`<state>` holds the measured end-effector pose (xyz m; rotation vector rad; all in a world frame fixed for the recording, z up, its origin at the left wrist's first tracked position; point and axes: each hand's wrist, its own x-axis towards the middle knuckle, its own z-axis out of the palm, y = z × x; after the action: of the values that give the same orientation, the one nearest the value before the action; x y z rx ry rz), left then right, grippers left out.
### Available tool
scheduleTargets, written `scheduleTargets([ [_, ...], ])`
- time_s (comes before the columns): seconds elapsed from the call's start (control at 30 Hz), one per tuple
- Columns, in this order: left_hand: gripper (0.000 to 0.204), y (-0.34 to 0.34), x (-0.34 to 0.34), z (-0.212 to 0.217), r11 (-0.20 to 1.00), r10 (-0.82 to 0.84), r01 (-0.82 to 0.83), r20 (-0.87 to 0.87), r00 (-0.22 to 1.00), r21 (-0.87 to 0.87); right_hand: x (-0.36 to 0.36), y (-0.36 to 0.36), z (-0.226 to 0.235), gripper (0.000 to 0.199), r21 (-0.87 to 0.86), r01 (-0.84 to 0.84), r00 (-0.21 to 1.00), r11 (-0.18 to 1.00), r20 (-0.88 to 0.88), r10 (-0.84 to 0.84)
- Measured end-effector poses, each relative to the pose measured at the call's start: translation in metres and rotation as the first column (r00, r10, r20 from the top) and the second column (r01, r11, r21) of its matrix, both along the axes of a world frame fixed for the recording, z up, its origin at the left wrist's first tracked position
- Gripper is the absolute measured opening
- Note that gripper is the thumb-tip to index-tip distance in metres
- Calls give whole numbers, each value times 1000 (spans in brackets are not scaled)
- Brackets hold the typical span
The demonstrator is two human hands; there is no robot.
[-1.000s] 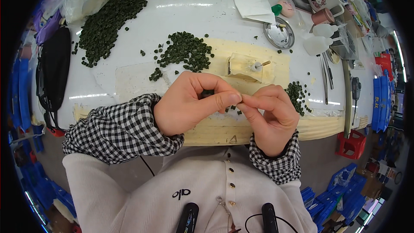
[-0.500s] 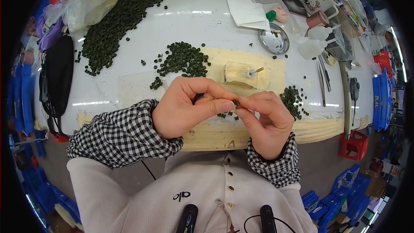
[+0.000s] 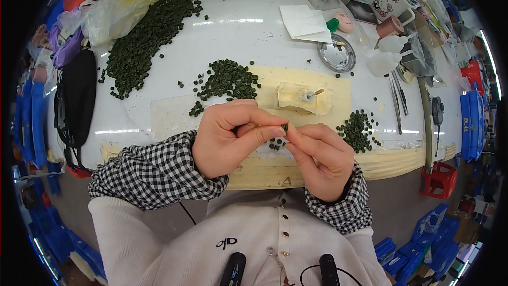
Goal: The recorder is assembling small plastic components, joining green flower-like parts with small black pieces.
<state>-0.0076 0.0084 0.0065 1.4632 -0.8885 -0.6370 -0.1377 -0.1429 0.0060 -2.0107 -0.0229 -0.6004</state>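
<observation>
A small dark green piece (image 3: 284,127) is pinched between the thumb and forefinger of my left hand (image 3: 225,140). My right hand (image 3: 323,161) meets it from the other side, its forefinger tip beside the piece and its fingers curled closed; what they hold, if anything, is hidden. Below the fingertips, a few loose green pieces (image 3: 275,143) lie on the table. Just beyond my hands is a pale yellow block (image 3: 301,99) with a short peg standing up from it. One pile of green pieces (image 3: 228,79) lies beyond my left hand, another (image 3: 357,131) right of my right hand.
A larger heap of green pieces (image 3: 151,37) spreads at the back left beside a plastic bag (image 3: 116,18) and a black cloth item (image 3: 76,95). Toward the right are a round metal dish (image 3: 336,55), squeeze bottles (image 3: 382,63), tweezers (image 3: 396,103) and a mug (image 3: 391,1).
The view has shifted slightly. The green piece now shows at the left fingertips, and my right hand's fingertips have drawn slightly lower beside it.
</observation>
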Motion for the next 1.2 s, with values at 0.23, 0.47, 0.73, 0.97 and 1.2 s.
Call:
scheduleTargets([
  [0.23,15,0,1,5,999,29,-29,43,999,16,-1,2,-2,34,38,29,1000,999,-2,-29],
  [0.47,18,0,4,-1,997,43,-29,194,980,-73,1,2,0,34,4,28,1000,1000,12,-28],
  [0.73,18,-1,3,3,998,53,-42,223,973,-54,0,1,-1,35,-44,47,998,998,32,-45],
  [0.97,18,-1,5,2,998,56,-48,228,972,-41,0,1,-2,35,-43,49,999,998,21,-48],
  [1.2,19,-1,4,5,998,64,-64,168,984,-6,1,-14,6,29,-109,291,956,950,65,-286],
])
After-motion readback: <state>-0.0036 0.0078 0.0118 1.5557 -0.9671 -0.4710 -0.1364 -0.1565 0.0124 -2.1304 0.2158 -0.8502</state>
